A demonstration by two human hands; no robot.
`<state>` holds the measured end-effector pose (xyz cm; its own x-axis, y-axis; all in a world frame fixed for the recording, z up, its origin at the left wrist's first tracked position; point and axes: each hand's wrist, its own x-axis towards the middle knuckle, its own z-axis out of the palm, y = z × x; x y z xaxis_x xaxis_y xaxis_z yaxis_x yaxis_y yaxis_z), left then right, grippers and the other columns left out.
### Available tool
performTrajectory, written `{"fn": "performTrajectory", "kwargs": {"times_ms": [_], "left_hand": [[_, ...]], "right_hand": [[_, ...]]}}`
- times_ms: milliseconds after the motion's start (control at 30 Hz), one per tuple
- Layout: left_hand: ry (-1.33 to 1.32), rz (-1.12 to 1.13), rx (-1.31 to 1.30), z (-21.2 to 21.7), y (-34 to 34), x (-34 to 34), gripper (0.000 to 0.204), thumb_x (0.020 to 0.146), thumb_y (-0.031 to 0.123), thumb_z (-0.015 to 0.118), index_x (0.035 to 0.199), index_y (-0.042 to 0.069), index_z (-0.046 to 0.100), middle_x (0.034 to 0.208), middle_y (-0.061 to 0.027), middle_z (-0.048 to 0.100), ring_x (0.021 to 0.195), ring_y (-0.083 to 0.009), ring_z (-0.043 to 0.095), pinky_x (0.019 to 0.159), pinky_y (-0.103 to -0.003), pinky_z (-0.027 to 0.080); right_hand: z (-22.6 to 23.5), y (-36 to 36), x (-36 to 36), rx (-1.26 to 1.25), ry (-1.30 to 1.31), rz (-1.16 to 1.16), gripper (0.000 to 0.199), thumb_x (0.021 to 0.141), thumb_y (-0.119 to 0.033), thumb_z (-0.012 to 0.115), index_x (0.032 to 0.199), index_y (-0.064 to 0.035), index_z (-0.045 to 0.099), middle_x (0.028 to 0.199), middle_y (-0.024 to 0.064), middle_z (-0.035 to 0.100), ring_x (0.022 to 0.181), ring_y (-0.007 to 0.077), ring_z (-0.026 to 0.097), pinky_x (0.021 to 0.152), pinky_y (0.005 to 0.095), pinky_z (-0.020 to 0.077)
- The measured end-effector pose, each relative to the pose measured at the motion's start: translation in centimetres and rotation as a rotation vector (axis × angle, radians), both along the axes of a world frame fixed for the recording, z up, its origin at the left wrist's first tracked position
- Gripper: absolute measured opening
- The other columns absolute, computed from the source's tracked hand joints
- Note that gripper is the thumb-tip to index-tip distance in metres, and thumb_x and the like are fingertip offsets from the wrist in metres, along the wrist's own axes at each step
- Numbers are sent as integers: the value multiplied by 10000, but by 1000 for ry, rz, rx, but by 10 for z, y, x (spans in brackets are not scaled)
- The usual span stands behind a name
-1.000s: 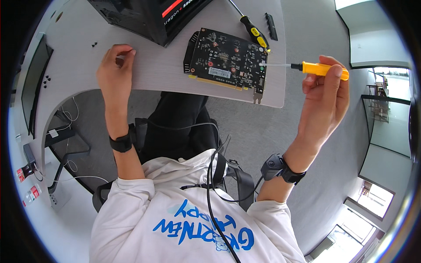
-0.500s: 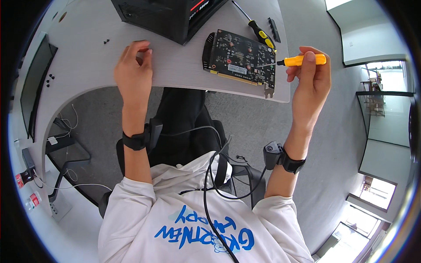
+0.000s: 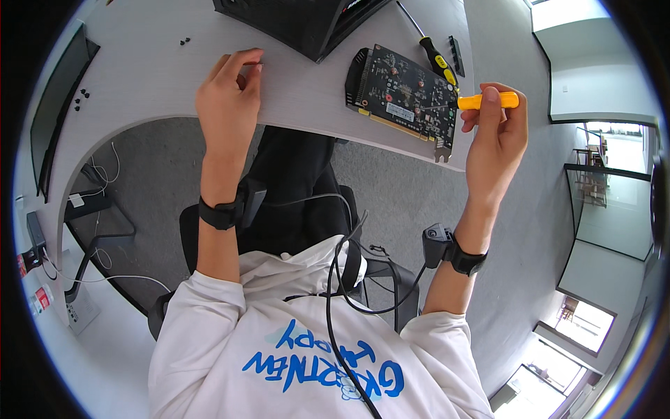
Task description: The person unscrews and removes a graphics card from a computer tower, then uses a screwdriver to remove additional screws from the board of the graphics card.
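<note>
Far left: bottle [image 3: 42, 299] with a red label, low down near the rim, white cable [image 3: 118, 276] running right from beside it. Above that, thin dark monitor [image 3: 59, 119] along the left end of the desk [image 3: 150, 70]. Small dark screws [image 3: 82, 99] in a loose group just right of the monitor; second screw group [image 3: 185, 41] farther up the desk, well apart from the first.

Left hand [image 3: 230, 87] over the desk, between those screws and the card. Fingers curled, thumb and index tips nearly together. Can't tell if anything's pinched there. Black strap [image 3: 222, 215] on that wrist.

Black box [image 3: 286, 24] above and right of it, cut off by the top edge. Black cables [image 3: 335, 269] hang over the white shirt [image 3: 300, 335].

Card [image 3: 394, 87] flat on the right part of the desk, bare circuit side up, gold edge connector facing the person, metal bracket at its right end near the desk's front edge. Black-yellow driver [image 3: 438, 61] lies just beside its upper right, dark strip [image 3: 456, 56] just right of that.

Orange driver [image 3: 499, 101]: shaft points left over the card; tip contact unclear. Right hand [image 3: 497, 136] grips its handle, thumb and fingers closed round it.
</note>
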<state>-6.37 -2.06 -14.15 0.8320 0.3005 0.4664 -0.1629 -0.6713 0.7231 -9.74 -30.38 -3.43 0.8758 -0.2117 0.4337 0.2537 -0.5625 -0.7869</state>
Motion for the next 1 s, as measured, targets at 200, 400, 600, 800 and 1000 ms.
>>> {"fn": "performTrajectory", "kwargs": {"times_ms": [200, 400, 600, 800, 1000], "left_hand": [[-64, 4, 31, -4, -1, 1, 180, 906, 35, 700, 1065, 107, 744, 922, -10, 716, 609, -134, 606, 575, -285, 492], [-134, 16, 35, -6, -3, 1, 276, 890, -27, 663, 1116, 112, 742, 938, -2, 701, 613, -112, 604, 572, -271, 481], [-130, 20, 35, -8, -3, 1, 339, 884, -55, 639, 1154, 121, 743, 971, 6, 705, 624, -91, 595, 578, -261, 474], [-136, 21, 21, -6, -5, 0, 334, 873, -58, 626, 1135, 119, 736, 956, -5, 690, 627, -109, 603, 581, -268, 485], [-159, 17, 42, -9, -4, 1, 314, 866, -55, 625, 1108, 114, 732, 939, -14, 679, 625, -123, 611, 573, -272, 493]], "right_hand": [[-5, -3, 2, -12, 20, -13, 243, 1084, -244, 586, 1081, -5, 629, 890, 42, 652, 698, 76, 597, 606, 228, 470], [-13, -7, 3, 29, -45, -17, 247, 1082, -251, 592, 1080, -7, 629, 889, 44, 653, 700, 81, 615, 599, 231, 481], [-14, -7, 3, 21, -59, -3, 199, 1077, -232, 598, 1065, -34, 618, 844, 31, 662, 698, 56, 623, 604, 205, 494], [-17, -9, -1, 48, -88, -29, 209, 1078, -236, 594, 1060, -28, 612, 851, 32, 660, 696, 60, 626, 604, 205, 499], [-21, -5, -3, 62, -92, -1, 193, 1079, -216, 590, 1053, -25, 601, 853, 44, 661, 685, 69, 627, 605, 210, 509]]}}
